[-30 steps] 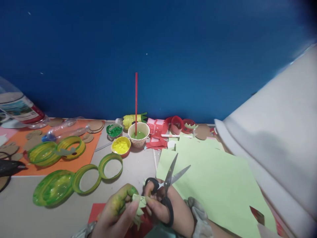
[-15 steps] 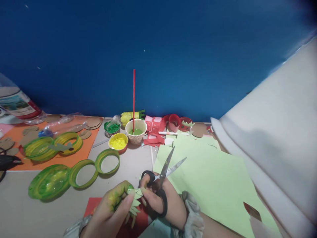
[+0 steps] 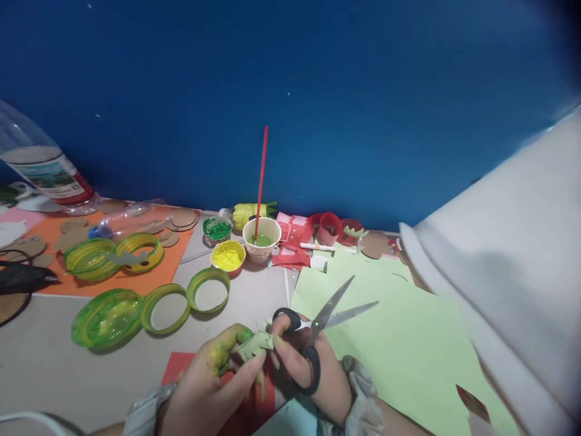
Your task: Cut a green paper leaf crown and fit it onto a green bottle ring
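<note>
Two hands: both over or beside the red paper [image 3: 176, 366]
Left hand [image 3: 211, 378]: closed, pinching cut green paper [image 3: 255, 344]
Right hand [image 3: 318, 366]: grasping scissors [image 3: 316, 325], blades spread; fingertips at cut green paper
Green sheet [image 3: 390, 327]: right of red paper

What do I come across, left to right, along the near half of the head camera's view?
A shiny green oval piece → the left hand → a cut piece of pale green paper → the right hand with open scissors → a small dark reddish scrap.
</note>
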`<state>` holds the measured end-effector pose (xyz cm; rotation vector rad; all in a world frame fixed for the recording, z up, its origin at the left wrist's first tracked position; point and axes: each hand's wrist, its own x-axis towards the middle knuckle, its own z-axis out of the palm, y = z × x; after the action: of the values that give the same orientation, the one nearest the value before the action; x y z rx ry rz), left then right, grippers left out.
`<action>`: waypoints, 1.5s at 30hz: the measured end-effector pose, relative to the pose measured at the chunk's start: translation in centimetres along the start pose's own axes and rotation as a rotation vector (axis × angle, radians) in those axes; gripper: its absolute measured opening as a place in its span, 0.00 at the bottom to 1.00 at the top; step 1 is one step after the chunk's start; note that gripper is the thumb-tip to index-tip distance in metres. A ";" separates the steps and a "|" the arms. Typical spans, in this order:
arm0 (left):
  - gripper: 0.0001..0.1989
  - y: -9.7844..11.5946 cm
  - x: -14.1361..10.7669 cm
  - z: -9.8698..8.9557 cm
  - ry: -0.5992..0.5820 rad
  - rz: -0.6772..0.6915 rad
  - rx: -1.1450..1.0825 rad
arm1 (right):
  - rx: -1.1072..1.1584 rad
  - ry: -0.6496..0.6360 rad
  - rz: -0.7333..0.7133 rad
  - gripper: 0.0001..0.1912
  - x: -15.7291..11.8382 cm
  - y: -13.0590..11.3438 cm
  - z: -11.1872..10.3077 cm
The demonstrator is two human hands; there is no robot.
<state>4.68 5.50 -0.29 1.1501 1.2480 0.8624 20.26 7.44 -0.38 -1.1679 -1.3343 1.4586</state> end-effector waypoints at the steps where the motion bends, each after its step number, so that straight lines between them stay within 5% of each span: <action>1: 0.09 -0.2 0.0 0.0 0.026 -0.004 -0.014 | 0.004 -0.003 -0.003 0.23 0.0 0.1 0.0; 9: 0.15 -1.1 -0.3 0.0 0.165 -0.083 -0.120 | 0.059 -0.134 0.024 0.20 -0.8 1.0 -0.1; 15: 0.14 -0.2 -0.5 -0.3 -0.012 -0.171 -0.237 | 0.119 -0.187 0.066 0.25 -0.8 0.0 -0.4; 23: 0.15 0.1 -0.8 -0.5 -0.062 -0.183 -0.274 | 0.026 -0.214 0.094 0.25 -0.5 -0.1 -0.5; 32: 0.20 -2.5 -0.7 0.6 0.160 -0.151 -0.241 | 0.039 -0.182 0.074 0.20 -0.7 0.7 -0.4; 37: 0.20 -3.0 -0.2 0.7 -0.018 -0.125 -0.246 | 0.067 -0.144 0.027 0.20 -0.4 0.7 -0.5; 45: 0.16 -1.2 -0.3 -0.1 -0.020 -0.142 -0.216 | 0.046 -0.155 0.032 0.21 -0.4 0.8 -0.3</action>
<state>4.39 4.93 -1.39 0.8859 1.1743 0.8540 20.66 7.00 -1.16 -1.0693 -1.3838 1.6224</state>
